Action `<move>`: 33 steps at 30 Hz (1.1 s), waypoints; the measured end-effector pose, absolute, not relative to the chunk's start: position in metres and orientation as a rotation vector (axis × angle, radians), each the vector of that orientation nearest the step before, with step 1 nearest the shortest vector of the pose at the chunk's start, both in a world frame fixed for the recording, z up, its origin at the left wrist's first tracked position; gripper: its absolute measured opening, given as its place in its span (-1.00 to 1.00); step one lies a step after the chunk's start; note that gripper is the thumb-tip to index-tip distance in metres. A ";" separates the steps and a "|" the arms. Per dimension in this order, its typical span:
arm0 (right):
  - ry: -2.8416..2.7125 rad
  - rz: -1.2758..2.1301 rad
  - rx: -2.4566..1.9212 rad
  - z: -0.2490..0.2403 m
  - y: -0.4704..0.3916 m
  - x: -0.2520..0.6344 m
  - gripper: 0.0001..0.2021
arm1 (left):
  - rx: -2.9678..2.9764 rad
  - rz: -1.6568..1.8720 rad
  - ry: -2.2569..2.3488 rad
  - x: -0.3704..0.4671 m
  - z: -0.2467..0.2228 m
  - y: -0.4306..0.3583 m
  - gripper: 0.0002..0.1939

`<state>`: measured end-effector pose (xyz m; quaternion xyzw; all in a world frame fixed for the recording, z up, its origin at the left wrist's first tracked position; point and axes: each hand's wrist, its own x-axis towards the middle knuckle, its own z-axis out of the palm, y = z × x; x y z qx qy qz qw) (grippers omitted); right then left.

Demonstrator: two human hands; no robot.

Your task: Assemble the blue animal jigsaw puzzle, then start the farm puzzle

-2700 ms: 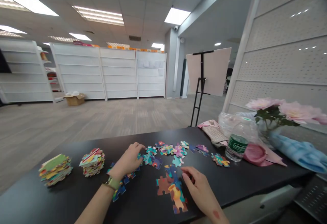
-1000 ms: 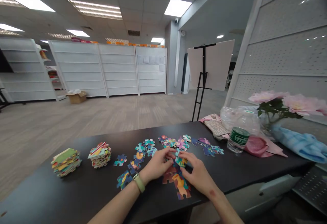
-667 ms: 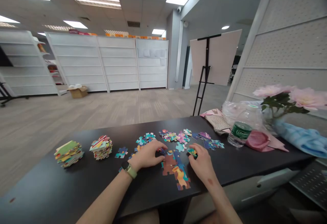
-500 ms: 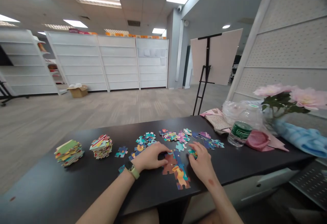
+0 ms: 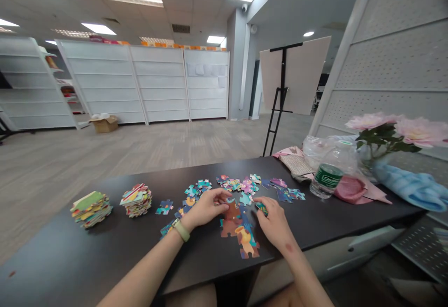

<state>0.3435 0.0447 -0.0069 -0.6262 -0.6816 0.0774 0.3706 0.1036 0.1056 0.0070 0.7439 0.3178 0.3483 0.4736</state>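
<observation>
On the dark table lies a joined group of puzzle pieces (image 5: 231,222), brown, blue and orange. My left hand (image 5: 207,208), with a green-banded watch on the wrist, is at its upper left edge, fingers curved over a piece they partly hide. My right hand (image 5: 272,217) is just right of the group, its fingers bent around a green and dark puzzle piece (image 5: 262,208). Loose colourful pieces (image 5: 246,185) spread beyond both hands. A blue piece (image 5: 164,206) lies apart at the left.
Two stacks of pieces, one topped green (image 5: 91,209) and one red-striped (image 5: 137,199), stand on the table's (image 5: 133,251) left. A water bottle (image 5: 326,178), pink cloth (image 5: 352,189), blue cloth (image 5: 402,186) and pink flowers (image 5: 420,130) are at the right.
My left hand has shifted up a little, and its fingers have curled more over the top of the joined group, uncovering more brown. My right hand has turned slightly inward. The view has shifted slightly.
</observation>
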 end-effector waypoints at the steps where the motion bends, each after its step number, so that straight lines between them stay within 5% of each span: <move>1: -1.747 0.206 -1.602 -0.007 0.045 0.343 -0.65 | 1.805 0.862 0.779 0.102 0.007 0.108 -0.70; 13: -1.738 0.271 -1.600 -0.005 0.044 0.344 -0.66 | 1.837 0.415 0.766 0.061 0.024 0.113 -0.72; 33: -1.744 0.276 -1.591 -0.004 0.043 0.343 -0.70 | 2.142 0.349 0.838 0.073 0.030 0.102 -0.72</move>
